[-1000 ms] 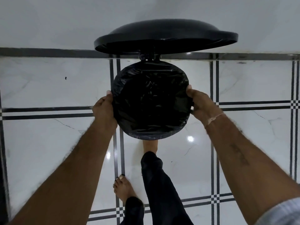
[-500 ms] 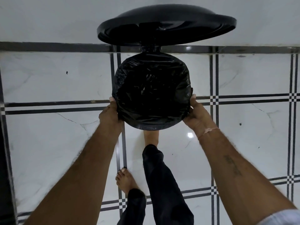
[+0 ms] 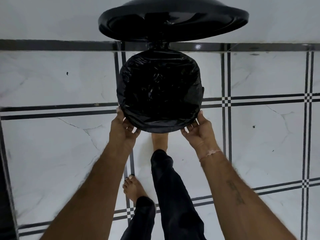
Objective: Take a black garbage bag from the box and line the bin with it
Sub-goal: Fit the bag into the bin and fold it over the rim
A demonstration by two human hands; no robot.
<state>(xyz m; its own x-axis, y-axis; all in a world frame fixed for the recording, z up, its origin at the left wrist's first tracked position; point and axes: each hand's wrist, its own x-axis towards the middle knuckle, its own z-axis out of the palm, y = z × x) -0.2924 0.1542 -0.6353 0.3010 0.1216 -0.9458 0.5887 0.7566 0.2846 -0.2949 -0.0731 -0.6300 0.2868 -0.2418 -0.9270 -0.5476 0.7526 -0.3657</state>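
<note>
A round black bin [image 3: 201, 90] stands on the floor by the wall, its lid [image 3: 173, 18] tilted up and open. A black garbage bag [image 3: 159, 90] lines the inside and is folded over the rim all round. My left hand [image 3: 123, 129] grips the bag's folded edge at the near left of the rim, thumb on the side, fingers underneath. At the near right, my right hand [image 3: 197, 130] holds that edge the same way. The bag box is out of view.
White marble floor tiles [image 3: 52, 153] with black stripe lines surround the bin, and a white wall [image 3: 43, 18] rises behind it. One bare foot [image 3: 159, 141] reaches under the bin's front; the other foot [image 3: 133, 187] stands further back. A dark edge [image 3: 5, 187] runs along the left.
Both hands slid from the sides of the rim down to its near edge, smoothing the bag's fold. The view tilted down a little, so the bin and lid sit higher in view.
</note>
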